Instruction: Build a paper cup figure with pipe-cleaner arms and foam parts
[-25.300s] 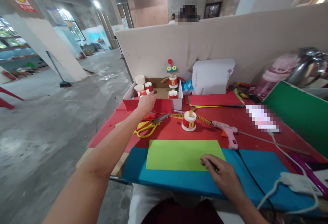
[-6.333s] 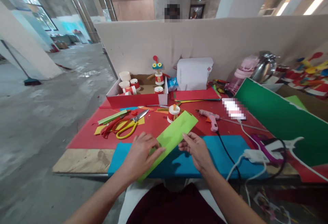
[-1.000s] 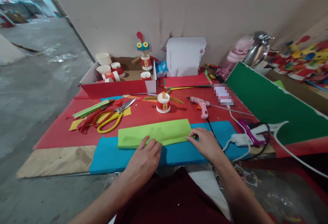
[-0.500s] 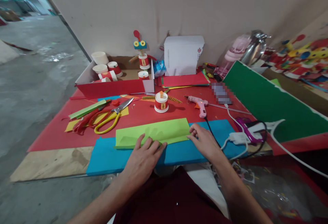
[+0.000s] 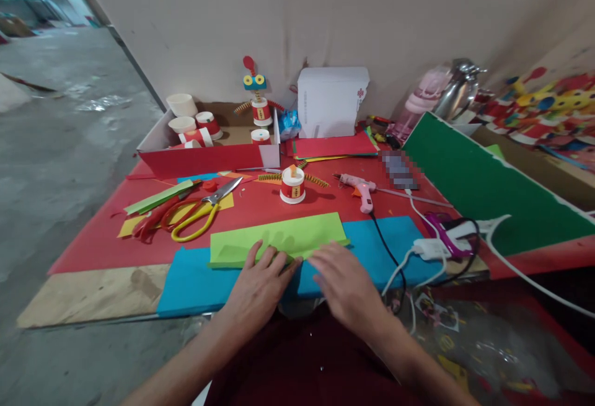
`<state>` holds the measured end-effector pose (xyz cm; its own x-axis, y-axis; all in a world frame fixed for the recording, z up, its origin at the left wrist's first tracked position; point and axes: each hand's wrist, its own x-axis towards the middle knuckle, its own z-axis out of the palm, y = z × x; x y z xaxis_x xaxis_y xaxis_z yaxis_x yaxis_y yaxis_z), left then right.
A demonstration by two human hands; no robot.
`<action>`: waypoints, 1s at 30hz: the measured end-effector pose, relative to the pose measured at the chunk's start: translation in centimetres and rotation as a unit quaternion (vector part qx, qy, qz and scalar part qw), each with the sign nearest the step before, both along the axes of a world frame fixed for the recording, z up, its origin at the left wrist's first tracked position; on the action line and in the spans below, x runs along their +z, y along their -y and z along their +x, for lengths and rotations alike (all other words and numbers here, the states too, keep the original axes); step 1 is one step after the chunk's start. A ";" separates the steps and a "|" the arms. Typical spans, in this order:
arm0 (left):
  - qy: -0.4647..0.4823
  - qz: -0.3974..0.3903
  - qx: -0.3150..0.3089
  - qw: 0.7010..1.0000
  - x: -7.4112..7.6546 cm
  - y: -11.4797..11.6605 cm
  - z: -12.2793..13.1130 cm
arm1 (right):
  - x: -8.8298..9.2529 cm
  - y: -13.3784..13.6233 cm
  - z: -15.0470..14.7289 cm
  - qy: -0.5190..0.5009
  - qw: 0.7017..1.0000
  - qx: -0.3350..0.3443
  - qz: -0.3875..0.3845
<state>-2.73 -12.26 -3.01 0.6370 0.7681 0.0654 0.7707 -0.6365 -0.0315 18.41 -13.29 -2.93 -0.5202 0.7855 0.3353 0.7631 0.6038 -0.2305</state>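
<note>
A folded strip of light green paper (image 5: 279,238) lies across a blue sheet (image 5: 195,279) at the near edge of the table. My left hand (image 5: 258,285) rests flat on the strip's near edge, fingers spread. My right hand (image 5: 346,288) hovers over the blue sheet just right of the left hand, blurred, with fingers stretched out and nothing in it. Behind the strip stands a small red-and-white paper cup (image 5: 292,185) with coiled paper arms.
Yellow-handled scissors (image 5: 199,211) and paper scraps lie at left. A pink glue gun (image 5: 360,188) with a black cord, a white power strip (image 5: 430,248), a red box of cups (image 5: 204,158), a white carton (image 5: 332,102) and a green board (image 5: 483,192) surround the work area.
My right hand has left the strip's right end and slid left toward my left hand. The left hand's fingers have spread over the strip's near edge.
</note>
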 end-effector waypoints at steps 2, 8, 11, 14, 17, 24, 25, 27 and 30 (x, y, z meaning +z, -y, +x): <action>0.004 0.001 0.004 1.000 0.0 0.0 0.0 | -0.8 0.9 -1.1 0.046 0.996 0.063 -0.036; -0.007 -0.009 -0.004 1.000 0.3 0.0 0.1 | -2.3 1.5 -1.1 0.095 0.990 0.019 -0.103; -0.007 -0.012 0.001 1.000 0.2 0.1 0.0 | -1.8 1.3 -0.8 0.102 0.988 0.012 -0.113; -0.009 -0.016 0.004 1.000 0.2 0.1 0.0 | -1.6 1.2 -0.4 0.107 0.988 0.008 -0.110; -0.012 -0.020 0.007 1.000 0.2 0.1 -0.1 | -2.0 1.1 0.7 0.109 0.989 -0.008 -0.098; -0.013 -0.021 0.008 1.000 0.2 0.3 -0.1 | -3.0 1.4 4.4 0.115 0.984 -0.126 -0.052; -0.010 -0.020 0.009 1.000 0.2 0.3 0.0 | -2.7 1.5 4.3 0.111 0.983 -0.141 -0.043; -0.005 -0.014 0.013 1.000 0.1 0.2 0.1 | -1.9 1.3 3.6 0.098 0.983 -0.153 -0.023; -0.002 -0.013 0.020 1.000 0.2 -0.4 0.7 | -0.6 0.3 1.5 0.071 0.994 -0.081 -0.021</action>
